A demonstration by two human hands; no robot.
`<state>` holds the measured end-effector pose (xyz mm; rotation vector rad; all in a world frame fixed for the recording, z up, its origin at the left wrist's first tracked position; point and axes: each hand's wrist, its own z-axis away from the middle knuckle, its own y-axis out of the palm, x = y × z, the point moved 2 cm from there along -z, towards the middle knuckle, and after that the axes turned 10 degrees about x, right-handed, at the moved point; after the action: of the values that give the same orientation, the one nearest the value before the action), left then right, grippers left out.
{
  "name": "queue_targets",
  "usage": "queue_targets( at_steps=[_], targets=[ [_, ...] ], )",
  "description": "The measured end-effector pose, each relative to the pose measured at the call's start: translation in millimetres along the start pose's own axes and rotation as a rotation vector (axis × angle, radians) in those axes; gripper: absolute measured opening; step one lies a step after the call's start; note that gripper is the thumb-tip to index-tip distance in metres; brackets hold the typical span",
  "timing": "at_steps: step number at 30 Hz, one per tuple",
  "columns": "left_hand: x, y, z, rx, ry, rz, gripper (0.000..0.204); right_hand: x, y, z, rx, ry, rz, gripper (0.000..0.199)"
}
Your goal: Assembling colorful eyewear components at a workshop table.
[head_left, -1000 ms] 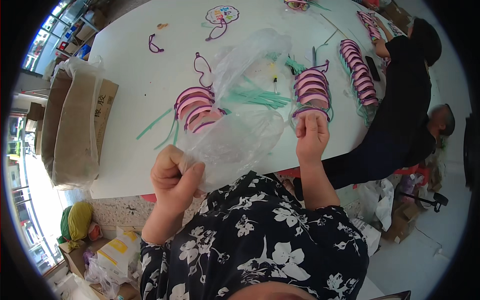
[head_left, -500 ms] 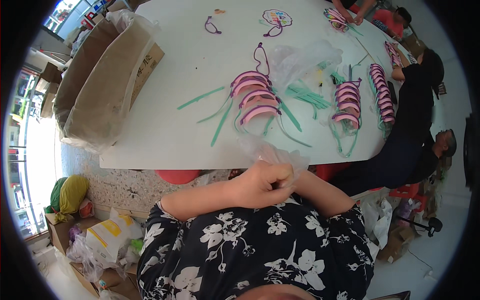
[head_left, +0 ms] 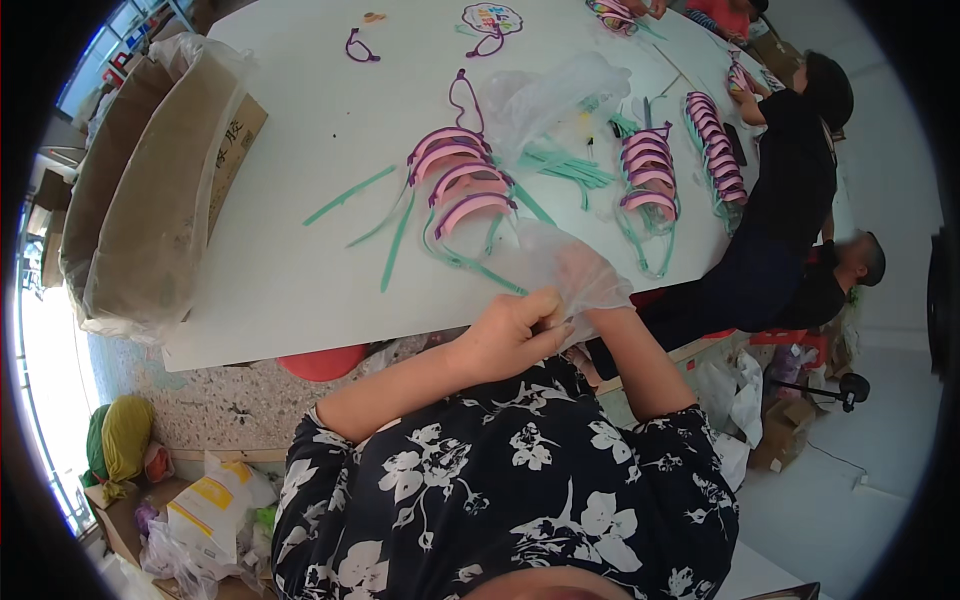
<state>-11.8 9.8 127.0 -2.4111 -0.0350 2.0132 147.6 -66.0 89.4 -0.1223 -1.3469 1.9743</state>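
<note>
The right hand [head_left: 590, 285] sits inside a clear plastic glove [head_left: 560, 262] at the bench [head_left: 290, 270] edge. The left hand's [head_left: 510, 335] fingers pinch the cuff, seemingly to steady it; pink frames [head_left: 460, 180] lie near.

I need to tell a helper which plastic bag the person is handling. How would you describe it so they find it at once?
Start at the big white table and go to its near edge, in front of the person in the floral top. The thin clear bag is there, pulled over the right hand and pinched by the left hand. The other clear bag lies loose mid-table.
</note>
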Motion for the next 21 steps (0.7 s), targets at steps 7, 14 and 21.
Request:
queue_targets(
  at_steps=[7, 14, 21],
  targets=[
    [36.4, 13.3, -59.0, -0.061, -0.021, -0.055, 0.020, -62.5, -42.3, -29.6, -0.043, -0.102, 0.157, 0.030],
    [72.8, -0.1, -104.1, -0.217, -0.234, -0.214, 0.018, -158.9, -0.9, -108.7, -0.231, -0.131, 0.118, 0.026],
    [95.6, -17.1, -60.0, -0.446, -0.146, -0.127, 0.023, -151.4, -5.6, -87.5, -0.228, -0.072, -0.271, 0.018]
  ],
)
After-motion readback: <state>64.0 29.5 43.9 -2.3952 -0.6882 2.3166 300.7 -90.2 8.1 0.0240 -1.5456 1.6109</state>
